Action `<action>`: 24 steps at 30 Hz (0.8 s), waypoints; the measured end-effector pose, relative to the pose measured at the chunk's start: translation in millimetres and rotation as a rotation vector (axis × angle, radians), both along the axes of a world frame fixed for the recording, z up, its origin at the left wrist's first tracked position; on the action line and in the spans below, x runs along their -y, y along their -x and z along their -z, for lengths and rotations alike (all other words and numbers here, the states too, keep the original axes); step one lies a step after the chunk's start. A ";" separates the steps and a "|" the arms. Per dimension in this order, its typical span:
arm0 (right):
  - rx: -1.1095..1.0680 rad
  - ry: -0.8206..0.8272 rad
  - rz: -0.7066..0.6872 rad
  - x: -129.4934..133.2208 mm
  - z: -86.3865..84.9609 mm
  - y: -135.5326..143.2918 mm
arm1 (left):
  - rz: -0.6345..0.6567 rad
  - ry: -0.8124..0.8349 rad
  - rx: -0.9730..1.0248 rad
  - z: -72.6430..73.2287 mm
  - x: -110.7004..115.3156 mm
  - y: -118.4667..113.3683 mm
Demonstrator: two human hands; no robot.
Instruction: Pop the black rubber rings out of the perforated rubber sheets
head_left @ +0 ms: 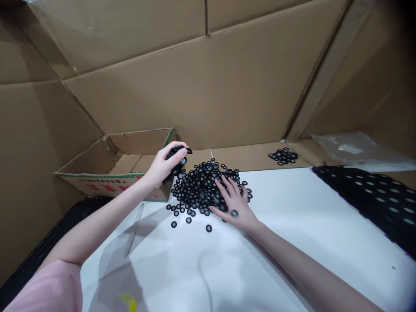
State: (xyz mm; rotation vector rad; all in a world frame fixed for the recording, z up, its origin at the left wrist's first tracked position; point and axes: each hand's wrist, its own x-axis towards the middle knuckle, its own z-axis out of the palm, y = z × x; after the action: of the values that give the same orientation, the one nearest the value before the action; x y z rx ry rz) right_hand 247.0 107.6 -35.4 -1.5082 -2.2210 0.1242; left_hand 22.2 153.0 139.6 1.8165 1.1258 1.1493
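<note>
Many small black rings with pale centres lie in a pile (198, 188) on the white table (182, 268). My left hand (167, 164) is closed round a clump of these rings (177, 162), held at the right end of an open cardboard box (100, 184). My right hand (234, 203) rests with its fingers spread on the right side of the pile. One ring (234, 213) lies on the back of this hand. A few loose rings (208, 228) are scattered in front of the pile.
A smaller heap of rings (283, 156) sits on cardboard at the back right. Beyond it lies a clear plastic bag (360, 149). Black perforated material (373, 195) covers the right edge. A clear thin stick (134, 232) and a yellow scrap (128, 302) are at the left.
</note>
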 end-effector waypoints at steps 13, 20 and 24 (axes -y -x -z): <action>0.013 -0.014 -0.005 -2.7 4.1 0.2 | 0.044 0.357 0.368 -66.9 -12.3 45.6; 0.013 -0.015 -0.005 -2.6 4.4 0.0 | -0.281 0.350 0.055 -42.5 -63.6 99.6; 0.007 -0.025 -0.015 -3.0 5.4 -0.7 | -0.312 0.546 -0.309 -8.6 -75.2 110.7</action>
State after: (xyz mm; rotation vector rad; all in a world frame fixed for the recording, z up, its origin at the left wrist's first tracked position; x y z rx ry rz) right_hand 247.7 110.6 -40.8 -1.4815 -2.2311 0.0961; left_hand -88.5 228.3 148.1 1.4436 1.7522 0.6321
